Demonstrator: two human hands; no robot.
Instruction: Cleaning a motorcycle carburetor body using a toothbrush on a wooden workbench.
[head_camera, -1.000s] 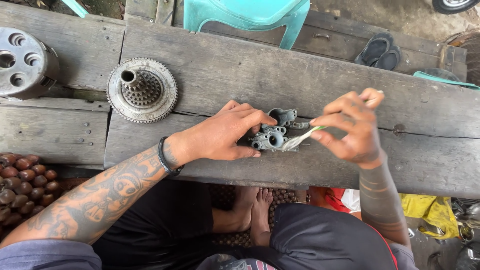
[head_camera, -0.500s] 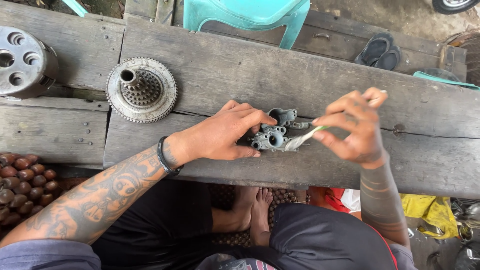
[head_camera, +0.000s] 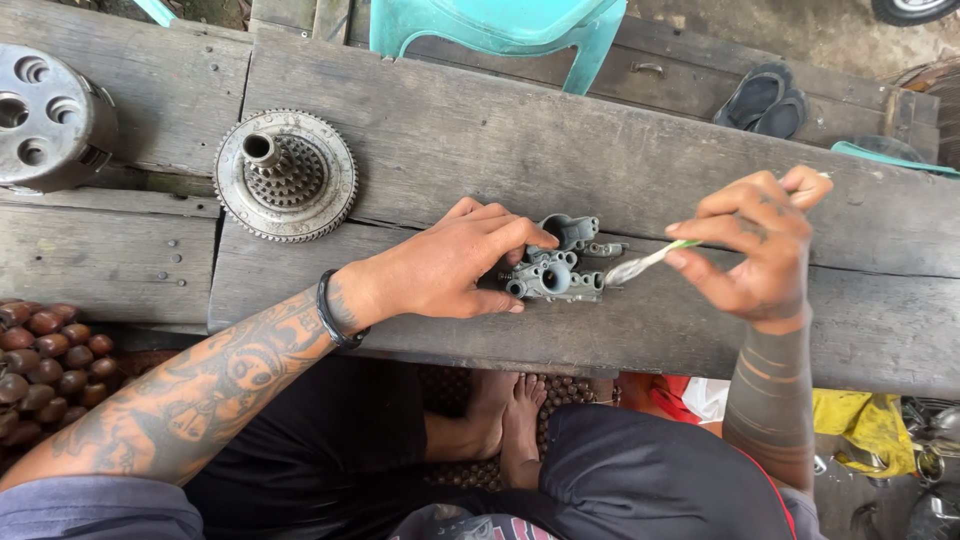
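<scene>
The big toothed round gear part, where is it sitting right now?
In the head view the toothed round gear part lies flat on the wooden bench, up left of the left hand and right of a round drum with holes.

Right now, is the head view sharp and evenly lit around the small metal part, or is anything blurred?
Head view: soft, even daylight with no glare; the grey metal part under the left hand is sharp; the brush tip held by the right hand is slightly smeared.
</scene>
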